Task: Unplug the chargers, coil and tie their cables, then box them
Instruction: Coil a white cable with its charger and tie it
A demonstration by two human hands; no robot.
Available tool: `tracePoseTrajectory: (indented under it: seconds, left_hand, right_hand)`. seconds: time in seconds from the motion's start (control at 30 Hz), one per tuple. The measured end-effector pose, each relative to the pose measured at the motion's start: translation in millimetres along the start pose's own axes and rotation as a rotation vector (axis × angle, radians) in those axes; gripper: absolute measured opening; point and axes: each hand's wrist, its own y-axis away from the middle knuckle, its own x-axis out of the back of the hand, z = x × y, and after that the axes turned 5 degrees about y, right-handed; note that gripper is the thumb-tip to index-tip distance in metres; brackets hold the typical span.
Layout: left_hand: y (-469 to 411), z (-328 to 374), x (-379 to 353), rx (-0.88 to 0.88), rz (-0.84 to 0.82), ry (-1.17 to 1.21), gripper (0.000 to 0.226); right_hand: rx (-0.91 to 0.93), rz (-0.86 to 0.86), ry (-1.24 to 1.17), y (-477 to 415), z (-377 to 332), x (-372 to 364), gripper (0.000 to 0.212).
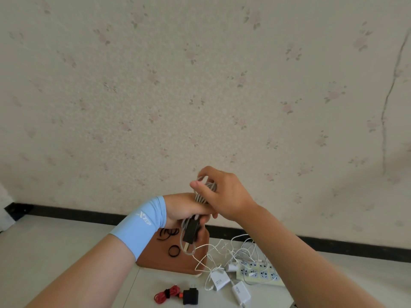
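Note:
My left hand (189, 210) grips a black charger (190, 230) and the lower part of its grey cable, held up above the floor. My right hand (220, 192) pinches the grey cable coil (205, 192) at its top, fingers curled round the loops. A brown box lid or box (173, 256) lies below with several black hair ties (170, 233) on it. On the floor in front lie a black charger with a tied red cable (178, 295), two white chargers (229, 285) and a tangle of white cables (233, 250).
A white power strip (258, 272) with yellow-marked sockets lies at the right, one white plug still in it. The wallpapered wall with a black skirting board (89, 213) stands close behind. The floor is pale tile.

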Motion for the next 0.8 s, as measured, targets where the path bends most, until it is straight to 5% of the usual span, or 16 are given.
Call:
tracePoseTrajectory:
  seconds: [0.37, 0.5, 0.63, 0.8]
  left_hand:
    - [-2.6, -16.4, 17.7, 0.014, 0.090, -0.031, 0.014]
    - [-2.9, -19.3, 21.9, 0.012, 0.082, -0.004, 0.025]
    - [-5.9, -24.9, 26.3, 0.007, 0.061, 0.034, 0.015]
    - [-21.2, -39.1, 40.1, 0.049, 0.220, -0.231, 0.031]
  right_hand:
    - [-0.178, -0.041, -0.054, -20.0, 5.7, -20.8, 0.052]
    - [-0.143, -0.130, -0.123, -15.4, 0.5, -22.4, 0.033]
    - [-0.169, -0.025, -0.095, -21.2, 2.1, -33.1, 0.026]
    - [-0.251, -0.042, -0.085, -31.3, 10.6, -53.8, 0.025]
